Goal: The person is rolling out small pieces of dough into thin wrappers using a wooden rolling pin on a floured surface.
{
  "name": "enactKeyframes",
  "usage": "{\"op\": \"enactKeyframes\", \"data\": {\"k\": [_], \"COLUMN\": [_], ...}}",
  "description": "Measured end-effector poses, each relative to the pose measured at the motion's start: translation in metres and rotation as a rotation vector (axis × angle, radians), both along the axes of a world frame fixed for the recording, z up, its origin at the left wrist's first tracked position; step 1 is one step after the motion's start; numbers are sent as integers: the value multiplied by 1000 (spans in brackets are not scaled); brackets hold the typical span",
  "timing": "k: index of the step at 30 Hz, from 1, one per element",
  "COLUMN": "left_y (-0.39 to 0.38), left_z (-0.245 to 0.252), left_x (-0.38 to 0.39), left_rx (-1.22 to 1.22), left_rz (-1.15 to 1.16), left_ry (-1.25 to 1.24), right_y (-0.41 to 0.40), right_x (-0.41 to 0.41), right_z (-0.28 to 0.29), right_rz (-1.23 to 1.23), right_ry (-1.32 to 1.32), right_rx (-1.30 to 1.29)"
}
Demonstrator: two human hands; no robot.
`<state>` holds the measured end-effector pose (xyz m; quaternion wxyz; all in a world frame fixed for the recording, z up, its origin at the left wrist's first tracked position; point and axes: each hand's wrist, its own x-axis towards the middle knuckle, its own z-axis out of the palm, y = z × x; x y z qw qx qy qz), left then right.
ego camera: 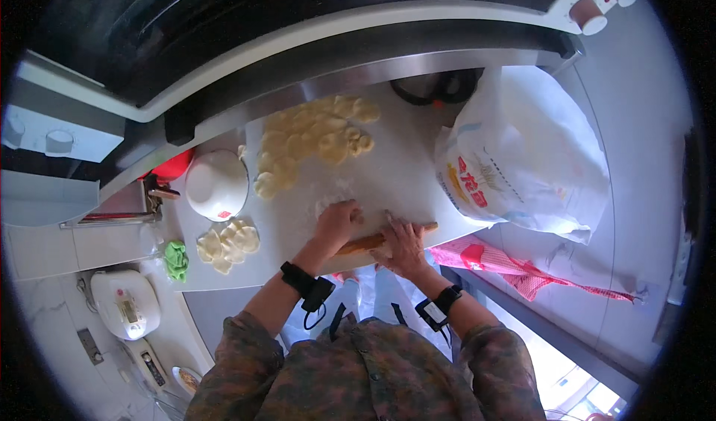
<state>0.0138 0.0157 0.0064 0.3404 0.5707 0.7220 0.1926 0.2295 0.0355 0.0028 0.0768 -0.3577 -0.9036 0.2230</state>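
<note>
Before me on the white countertop (386,180) lies a wooden rolling pin (361,245), slanting up to the right near the front edge. My right hand (404,245) rests over its right part, fingers stretched across it. My left hand (335,224) is just above the pin's left part, its fingers curled; whether something small sits in them is hidden. White flour (330,200) is scattered beyond the left hand. Farther back lie many overlapping round dough wrappers (305,136), with a few small dough lumps (358,141) at their right side. More dough wrappers (229,245) lie in a cluster on the left.
A white bowl (217,186) stands left, with a green cloth (176,261) nearer the edge. At the right is a large white printed bag (520,158). A Midea appliance (347,7) overhangs the back. A pink checked cloth (503,261) hangs right; a rice cooker (126,303) stands lower left.
</note>
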Motion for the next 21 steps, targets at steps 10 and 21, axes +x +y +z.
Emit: {"op": "enactKeyframes", "data": {"k": [10, 21], "left_y": [-2, 6], "left_z": [-21, -8], "left_x": [-13, -3], "left_rx": [130, 133], "left_rz": [-39, -94], "left_ry": [23, 66], "right_y": [43, 33], "right_x": [-71, -54], "right_z": [-12, -11], "right_rz": [-155, -86], "right_ry": [-69, -103], "right_rx": [300, 226]}}
